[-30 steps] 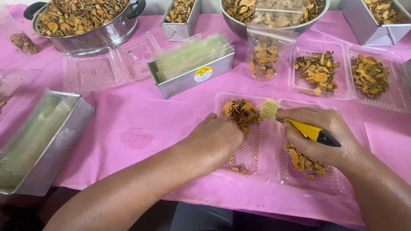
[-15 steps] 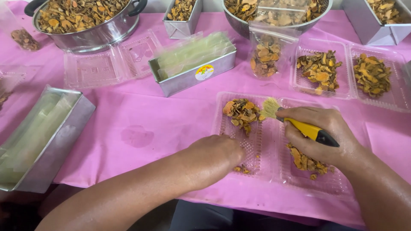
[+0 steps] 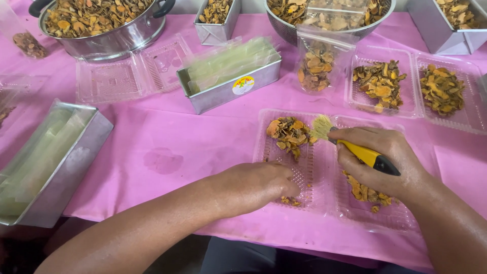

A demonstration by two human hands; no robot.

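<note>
The left hand (image 3: pixel 258 185) has slid down to the near edge of the clear hinged plastic tray (image 3: pixel 314 203), fingers curled on orange-brown dried slices (image 3: pixel 290 201), while the right hand (image 3: pixel 378 162), closed around the yellow-handled brush (image 3: pixel 355 149), keeps its bristles beside the far heap (image 3: pixel 289 134).

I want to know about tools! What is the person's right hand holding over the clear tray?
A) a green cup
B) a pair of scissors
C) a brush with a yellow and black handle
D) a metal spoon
C: the right hand grips a brush with a yellow and black handle, its pale bristles beside the orange dried slices in the clear tray.
</note>
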